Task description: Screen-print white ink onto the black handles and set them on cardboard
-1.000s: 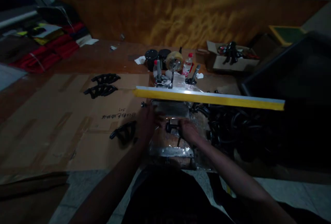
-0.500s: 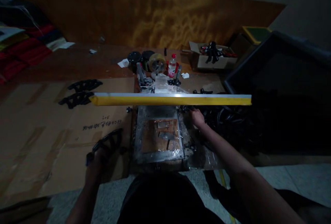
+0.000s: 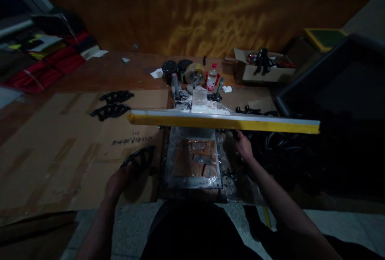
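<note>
My left hand (image 3: 120, 176) is closed on a black openwork part (image 3: 140, 160), curved with several struts, above the cardboard at left. Two similar black parts lie farther back on that cardboard. On the right, my right hand (image 3: 244, 146) is closed beside the metal plate (image 3: 192, 182), just below a yellow and white bar (image 3: 224, 121). Something dark seems to be at its fingers, but its kind is hidden in shadow. Film covers the plate's brown middle, where several small grey metal pieces (image 3: 202, 159) lie.
Behind the plate stand two clamp-like uprights, a tape roll (image 3: 195, 74), black tubs (image 3: 170, 69) and a red-capped bottle (image 3: 212, 77). An open carton (image 3: 267, 71) is at back right. A large dark bin (image 3: 331, 91) and dark parts fill the right side. Red cloth (image 3: 57, 65) lies back left.
The view has turned, so most things sit farther right. The yellow bar now looks slightly tilted, its right end lower. My left hand keeps the black part; my right hand stays near the plate's right side.
</note>
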`<action>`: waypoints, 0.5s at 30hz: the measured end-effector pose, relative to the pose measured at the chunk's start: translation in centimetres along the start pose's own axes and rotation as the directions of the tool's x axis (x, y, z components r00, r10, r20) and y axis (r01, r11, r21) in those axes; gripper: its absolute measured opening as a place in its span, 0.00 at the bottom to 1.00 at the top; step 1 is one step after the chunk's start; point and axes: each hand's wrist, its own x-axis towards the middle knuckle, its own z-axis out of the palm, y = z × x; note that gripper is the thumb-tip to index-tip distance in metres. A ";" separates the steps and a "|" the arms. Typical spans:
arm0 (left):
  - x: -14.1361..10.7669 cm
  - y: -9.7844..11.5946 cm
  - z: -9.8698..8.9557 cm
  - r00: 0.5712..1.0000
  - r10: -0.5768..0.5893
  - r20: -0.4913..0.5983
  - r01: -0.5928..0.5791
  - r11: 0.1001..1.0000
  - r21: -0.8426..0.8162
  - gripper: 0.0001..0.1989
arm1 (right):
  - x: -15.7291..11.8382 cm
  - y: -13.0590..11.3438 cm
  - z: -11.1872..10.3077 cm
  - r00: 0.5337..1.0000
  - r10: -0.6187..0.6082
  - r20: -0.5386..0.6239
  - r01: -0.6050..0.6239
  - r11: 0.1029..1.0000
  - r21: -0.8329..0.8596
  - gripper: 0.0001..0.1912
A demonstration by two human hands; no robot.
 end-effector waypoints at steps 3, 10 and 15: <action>-1.6 6.6 -2.7 0.990 0.106 -0.091 -0.125 0.965 -0.229 0.24 | -3.7 -2.2 0.0 0.961 -0.277 -0.002 0.276 0.957 0.089 0.28; -5.6 22.3 -9.5 0.856 0.361 -0.370 -0.493 0.357 -0.793 0.26 | -7.6 -10.3 0.1 0.681 -0.716 0.152 0.730 0.679 -0.074 0.26; -6.9 22.0 -9.3 0.862 0.384 -0.332 -0.464 0.331 -0.822 0.31 | -7.5 -9.9 -0.7 0.656 -0.750 0.084 0.739 0.617 -0.271 0.17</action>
